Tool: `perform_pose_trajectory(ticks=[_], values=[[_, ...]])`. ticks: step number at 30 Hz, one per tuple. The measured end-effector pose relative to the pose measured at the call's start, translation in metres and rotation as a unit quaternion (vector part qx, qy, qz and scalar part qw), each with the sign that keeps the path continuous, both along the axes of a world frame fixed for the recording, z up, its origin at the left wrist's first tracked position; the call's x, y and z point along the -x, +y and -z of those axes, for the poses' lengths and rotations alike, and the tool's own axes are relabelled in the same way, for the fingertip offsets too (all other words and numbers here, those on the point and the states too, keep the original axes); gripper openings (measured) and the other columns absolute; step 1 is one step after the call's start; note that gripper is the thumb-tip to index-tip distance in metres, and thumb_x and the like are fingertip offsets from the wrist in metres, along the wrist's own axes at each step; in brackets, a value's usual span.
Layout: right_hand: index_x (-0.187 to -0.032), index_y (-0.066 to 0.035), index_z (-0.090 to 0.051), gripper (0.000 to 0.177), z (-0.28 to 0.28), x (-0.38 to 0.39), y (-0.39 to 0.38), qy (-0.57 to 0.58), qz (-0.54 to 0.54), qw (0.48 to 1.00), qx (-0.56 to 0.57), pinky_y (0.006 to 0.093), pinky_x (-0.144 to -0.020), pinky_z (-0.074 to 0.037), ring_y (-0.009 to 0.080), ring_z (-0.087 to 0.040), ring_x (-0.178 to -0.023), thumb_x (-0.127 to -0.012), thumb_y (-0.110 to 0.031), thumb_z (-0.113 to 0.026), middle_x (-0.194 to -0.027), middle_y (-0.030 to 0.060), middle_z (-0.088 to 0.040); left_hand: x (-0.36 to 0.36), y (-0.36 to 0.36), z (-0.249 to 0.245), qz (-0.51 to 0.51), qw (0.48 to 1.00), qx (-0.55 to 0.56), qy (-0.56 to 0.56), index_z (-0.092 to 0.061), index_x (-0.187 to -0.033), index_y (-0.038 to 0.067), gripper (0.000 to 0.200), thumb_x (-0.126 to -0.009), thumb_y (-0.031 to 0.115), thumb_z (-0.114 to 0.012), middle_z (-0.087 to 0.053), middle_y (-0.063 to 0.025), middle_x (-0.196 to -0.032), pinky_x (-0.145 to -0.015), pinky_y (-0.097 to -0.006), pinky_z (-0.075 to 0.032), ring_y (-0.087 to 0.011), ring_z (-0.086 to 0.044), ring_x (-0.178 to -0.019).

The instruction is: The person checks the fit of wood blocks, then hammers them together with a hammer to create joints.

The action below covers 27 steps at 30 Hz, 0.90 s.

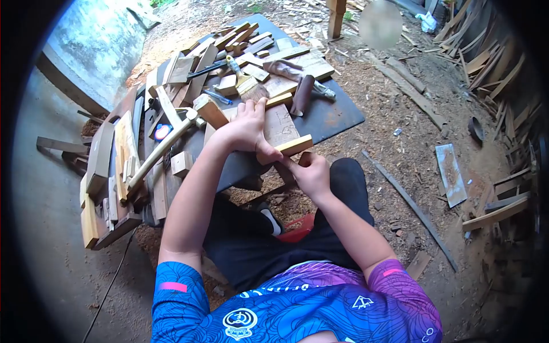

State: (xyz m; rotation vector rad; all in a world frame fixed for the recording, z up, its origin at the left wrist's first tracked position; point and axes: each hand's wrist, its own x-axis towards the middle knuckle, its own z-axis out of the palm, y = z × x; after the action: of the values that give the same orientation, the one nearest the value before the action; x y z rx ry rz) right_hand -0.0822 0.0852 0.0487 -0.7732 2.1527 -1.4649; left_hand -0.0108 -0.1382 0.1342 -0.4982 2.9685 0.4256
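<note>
A dark table [343,114] carries a crowd of wooden offcuts [197,68], heaped most thickly at its far side. The person wears a blue and purple shirt [269,311]; white lettering crosses its front, too folded to read in full, with a round crest on the left chest and an outlined logo on the right, neither legible. A wooden-handled hammer [162,147] lies slanting on the left, near a round multicoloured label [163,132] whose print is too small to read. Under and beside the hands is a flat wooden board [283,124] bearing faint dark marks that form no readable word.

The left hand [246,130] is mostly open, palm down, its fingers reaching forward over the board and its thumb at the near-left end of a pale wooden strip [295,146]. The right hand [311,174] is partly closed, fingers curled and thumb extended to that same end; whether it grips the strip cannot be told. The strip is at the board's near edge, its long axis running away and to the right. Beyond the left hand lies a brush [251,88], bristles toward the person, beside a blue pen [220,98].
</note>
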Motion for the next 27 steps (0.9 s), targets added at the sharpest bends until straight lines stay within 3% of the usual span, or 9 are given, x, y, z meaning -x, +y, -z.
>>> perform_pose_trajectory(ticks=[2, 3, 6, 8, 13, 18, 24, 25, 27], values=[[-0.078, -0.004, -0.066, 0.040, -0.004, -0.003, 0.006, 0.121, 0.050, 0.990, -0.056, 0.0380, -0.065, -0.051, 0.0231, -0.065, -0.065, -0.085, -0.030, -0.095, -0.074, 0.0085, -0.069, 0.000, 0.002, 0.001, -0.004, 1.000, 0.006, 0.001, -0.020, -0.164, -0.015, 0.166, -0.046, 0.072, -0.097, -0.042, -0.0390, -0.150, -0.124, -0.0535, -0.037, -0.0537, -0.041, -0.144], [-0.072, -0.008, -0.052, 0.050, 0.006, 0.001, 0.006, 0.382, 0.103, 0.916, 0.069, 0.0394, -0.064, -0.048, 0.0283, -0.058, -0.067, -0.077, -0.027, -0.098, -0.074, 0.0087, -0.058, 0.000, 0.003, 0.001, -0.006, 1.000, 0.008, -0.001, -0.020, -0.164, -0.016, 0.166, -0.046, 0.072, -0.097, -0.042, -0.0394, -0.150, -0.124, -0.0537, -0.038, -0.0541, -0.041, -0.143], [-0.091, -0.010, -0.060, 0.046, -0.007, 0.018, 0.005, 0.516, 0.062, 0.836, 0.178, 0.0443, -0.080, -0.052, 0.0311, -0.061, -0.093, -0.069, -0.021, -0.099, -0.102, 0.0100, -0.061, 0.001, -0.002, 0.010, 0.005, 1.000, 0.001, 0.021, -0.020, -0.164, -0.016, 0.171, -0.042, 0.074, -0.098, -0.040, -0.0404, -0.154, -0.125, -0.0548, -0.036, -0.0562, -0.041, -0.144], [-0.115, -0.013, -0.071, 0.051, -0.022, 0.035, 0.003, 0.468, -0.057, 0.861, 0.193, 0.0479, -0.101, -0.052, 0.0348, -0.062, -0.117, -0.071, -0.015, -0.094, -0.124, 0.0123, -0.062, 0.000, -0.005, 0.017, 0.014, 0.999, 0.012, 0.046, -0.021, -0.164, -0.016, 0.173, -0.040, 0.075, -0.099, -0.039, -0.0409, -0.157, -0.127, -0.0568, -0.033, -0.0566, -0.037, -0.148], [-0.117, -0.012, -0.072, 0.042, -0.052, 0.060, -0.008, 0.422, -0.253, 0.860, 0.132, 0.0499, -0.114, -0.049, 0.0376, -0.060, -0.131, -0.078, -0.016, -0.088, -0.139, 0.0131, -0.062, 0.001, -0.003, 0.010, -0.003, 1.000, -0.009, 0.004, -0.018, -0.166, -0.014, 0.174, -0.041, 0.074, -0.100, -0.037, -0.0391, -0.160, -0.124, -0.0580, -0.038, -0.0548, -0.038, -0.148], [-0.119, -0.011, -0.072, 0.043, -0.050, 0.059, -0.009, 0.327, -0.269, 0.897, 0.125, 0.0484, -0.114, -0.050, 0.0382, -0.060, -0.134, -0.080, -0.017, -0.088, -0.144, 0.0155, -0.061, 0.002, -0.002, 0.004, -0.005, 1.000, 0.006, -0.019, -0.021, -0.166, -0.013, 0.172, -0.041, 0.077, -0.098, -0.041, -0.0356, -0.156, -0.121, -0.0557, -0.042, -0.0512, -0.043, -0.143], [-0.119, -0.011, -0.072, 0.044, -0.036, 0.060, -0.013, 0.251, -0.250, 0.922, 0.154, 0.0473, -0.113, -0.051, 0.0382, -0.060, -0.138, -0.080, -0.019, -0.090, -0.149, 0.0150, -0.060, 0.000, 0.000, -0.004, 0.004, 1.000, -0.008, -0.022, -0.020, -0.163, -0.020, 0.175, -0.041, 0.081, -0.095, -0.039, -0.0410, -0.156, -0.126, -0.0530, -0.037, -0.0548, -0.040, -0.146], [-0.120, -0.011, -0.073, 0.046, -0.035, 0.060, -0.014, 0.305, -0.243, 0.904, 0.175, 0.0456, -0.115, -0.052, 0.0358, -0.062, -0.137, -0.079, -0.013, -0.093, -0.147, 0.0150, -0.061, 0.000, -0.001, -0.002, 0.006, 1.000, 0.003, -0.018, -0.022, -0.163, -0.019, 0.174, -0.041, 0.082, -0.095, -0.041, -0.0396, -0.155, -0.124, -0.0529, -0.039, -0.0532, -0.042, -0.144], [-0.120, -0.011, -0.071, 0.048, -0.038, 0.057, -0.013, 0.271, -0.225, 0.914, 0.200, 0.0452, -0.115, -0.052, 0.0361, -0.062, -0.137, -0.077, -0.011, -0.093, -0.146, 0.0156, -0.062, 0.001, -0.003, 0.001, 0.011, 1.000, 0.004, -0.010, -0.024, -0.162, -0.018, 0.173, -0.041, 0.083, -0.094, -0.044, -0.0387, -0.153, -0.122, -0.0526, -0.041, -0.0518, -0.045, -0.142]])
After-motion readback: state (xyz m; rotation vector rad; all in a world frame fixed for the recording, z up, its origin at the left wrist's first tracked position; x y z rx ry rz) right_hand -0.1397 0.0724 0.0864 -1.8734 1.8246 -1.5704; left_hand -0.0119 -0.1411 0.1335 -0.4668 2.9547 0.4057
